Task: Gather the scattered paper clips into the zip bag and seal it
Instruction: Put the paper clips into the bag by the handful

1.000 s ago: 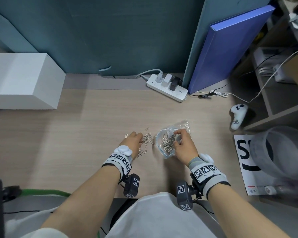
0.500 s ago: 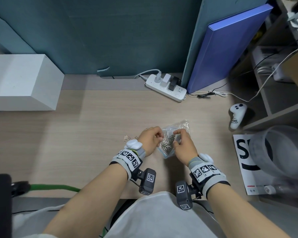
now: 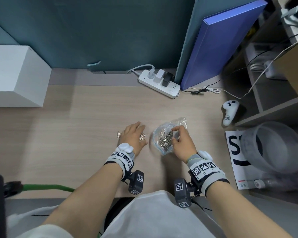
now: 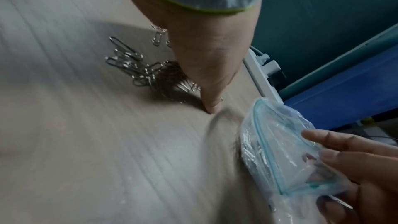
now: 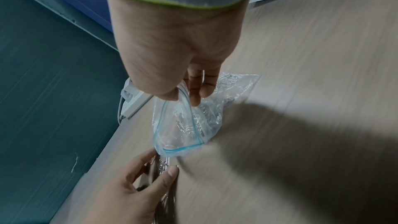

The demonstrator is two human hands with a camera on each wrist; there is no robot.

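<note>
A clear zip bag (image 3: 182,120) with a blue zip strip lies on the wooden desk, mouth gaping to the left, with a heap of silver paper clips (image 3: 164,139) inside. My right hand (image 3: 180,140) pinches the bag's upper rim between thumb and fingers, as the right wrist view shows at the bag (image 5: 183,125). My left hand (image 3: 134,134) lies palm down, fingers spread, over the loose paper clips (image 3: 143,136) just left of the bag. A few more clips (image 3: 118,134) lie left of that hand. In the left wrist view the loose clips (image 4: 129,64) sit under the palm, thumb tip on the desk.
A white power strip (image 3: 159,83) lies at the back of the desk, a white box (image 3: 15,76) at the far left. A blue board (image 3: 222,43) leans at the back right. A white controller (image 3: 229,114), a printed sheet (image 3: 234,148) and a translucent tub (image 3: 273,146) stand to the right.
My left hand went to the bag's mouth half a second ago and has now moved back left onto the loose clips. The right hand kept its hold on the bag's rim.
</note>
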